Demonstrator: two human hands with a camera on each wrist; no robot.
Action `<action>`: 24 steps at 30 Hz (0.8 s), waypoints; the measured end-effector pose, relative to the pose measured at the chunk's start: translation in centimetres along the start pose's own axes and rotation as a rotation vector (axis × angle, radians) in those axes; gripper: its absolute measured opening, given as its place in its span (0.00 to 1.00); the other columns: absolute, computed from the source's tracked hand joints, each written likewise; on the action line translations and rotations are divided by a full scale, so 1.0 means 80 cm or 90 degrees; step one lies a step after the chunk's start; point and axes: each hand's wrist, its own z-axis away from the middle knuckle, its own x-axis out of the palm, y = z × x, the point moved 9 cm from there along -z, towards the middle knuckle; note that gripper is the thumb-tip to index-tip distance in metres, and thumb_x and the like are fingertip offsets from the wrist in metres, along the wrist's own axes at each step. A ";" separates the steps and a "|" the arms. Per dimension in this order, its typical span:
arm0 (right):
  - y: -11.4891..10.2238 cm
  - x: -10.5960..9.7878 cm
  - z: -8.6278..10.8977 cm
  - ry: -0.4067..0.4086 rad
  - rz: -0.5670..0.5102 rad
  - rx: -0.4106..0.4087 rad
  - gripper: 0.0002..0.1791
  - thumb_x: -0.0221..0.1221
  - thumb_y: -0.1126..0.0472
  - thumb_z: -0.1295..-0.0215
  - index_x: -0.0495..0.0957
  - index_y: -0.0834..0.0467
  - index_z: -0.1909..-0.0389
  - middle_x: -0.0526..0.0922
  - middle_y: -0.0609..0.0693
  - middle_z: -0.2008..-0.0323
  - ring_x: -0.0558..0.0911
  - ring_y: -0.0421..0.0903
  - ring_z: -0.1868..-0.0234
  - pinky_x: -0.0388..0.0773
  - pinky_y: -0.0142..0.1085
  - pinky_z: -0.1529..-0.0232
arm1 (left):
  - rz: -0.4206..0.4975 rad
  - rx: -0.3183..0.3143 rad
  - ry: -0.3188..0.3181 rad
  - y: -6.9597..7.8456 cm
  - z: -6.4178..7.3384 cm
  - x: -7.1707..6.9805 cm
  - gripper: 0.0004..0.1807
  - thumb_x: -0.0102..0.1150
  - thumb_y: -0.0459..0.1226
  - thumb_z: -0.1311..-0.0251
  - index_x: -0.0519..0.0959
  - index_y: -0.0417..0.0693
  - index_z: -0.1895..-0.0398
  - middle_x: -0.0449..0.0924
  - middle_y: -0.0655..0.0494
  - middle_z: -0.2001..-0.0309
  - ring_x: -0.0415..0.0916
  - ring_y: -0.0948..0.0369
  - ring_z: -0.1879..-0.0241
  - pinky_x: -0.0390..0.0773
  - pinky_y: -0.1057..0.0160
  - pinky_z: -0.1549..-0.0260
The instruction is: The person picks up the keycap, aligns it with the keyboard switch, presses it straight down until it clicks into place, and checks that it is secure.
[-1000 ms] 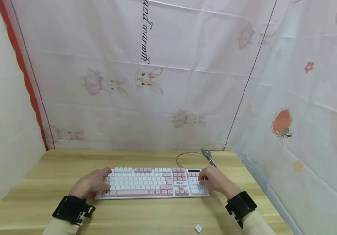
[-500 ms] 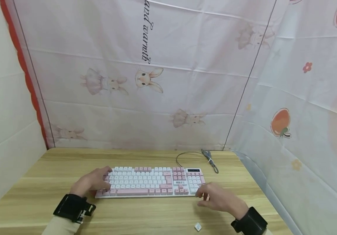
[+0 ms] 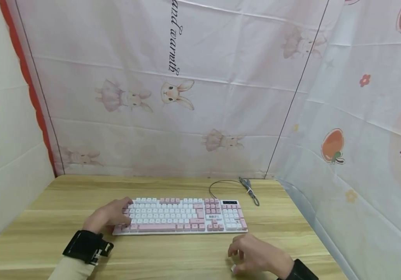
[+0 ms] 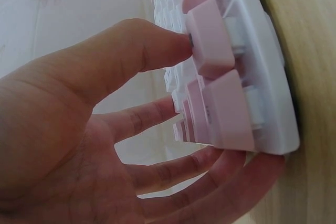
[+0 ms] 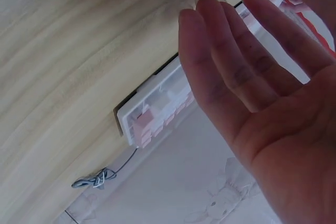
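Observation:
A pink and white keyboard [image 3: 167, 214] lies flat on the wooden table. My left hand [image 3: 111, 216] grips its left end. In the left wrist view, the thumb [image 4: 173, 48] presses on a pink key [image 4: 210, 38], and the other fingers reach round the keyboard's side edge. My right hand [image 3: 256, 252] is over the table in front of the keyboard's right end, fingers loosely bent and apart. A small white keycap [image 3: 233, 268] shows right at its thumb tip, partly covered. The right wrist view shows bare fingertips [image 5: 190, 22]; the keycap is out of sight there.
The keyboard's grey cable [image 3: 250, 188], tied in a bundle, lies behind the right end. A printed cloth [image 3: 186, 128] walls the table at the back and both sides. Each wrist wears a black strap [image 3: 86, 247].
My right hand has left the number keys at the keyboard's right end and come down toward the front, to the white keycap on the table. The left hand stays at the left end.

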 end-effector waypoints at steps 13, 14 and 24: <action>-0.008 0.019 -0.009 -0.052 0.003 0.000 0.05 0.71 0.57 0.40 0.85 0.48 0.64 0.75 0.34 0.75 0.69 0.26 0.73 0.70 0.23 0.70 | -0.003 -0.017 0.000 -0.002 0.001 -0.002 0.37 0.69 0.38 0.45 0.68 0.39 0.31 0.74 0.32 0.36 0.72 0.47 0.50 0.76 0.47 0.52; -0.007 0.020 -0.010 -0.054 0.000 0.002 0.04 0.71 0.58 0.39 0.86 0.48 0.64 0.75 0.33 0.75 0.69 0.27 0.73 0.71 0.23 0.70 | -0.002 -0.018 0.000 -0.002 0.001 -0.001 0.37 0.69 0.38 0.45 0.68 0.39 0.31 0.74 0.32 0.36 0.72 0.47 0.50 0.76 0.47 0.52; -0.003 0.011 -0.012 -0.010 -0.025 -0.004 0.11 0.62 0.65 0.31 0.89 0.50 0.54 0.80 0.35 0.65 0.71 0.27 0.69 0.73 0.23 0.66 | -0.002 -0.013 0.005 -0.002 0.002 -0.001 0.38 0.70 0.38 0.46 0.68 0.38 0.32 0.74 0.31 0.35 0.73 0.47 0.48 0.76 0.43 0.49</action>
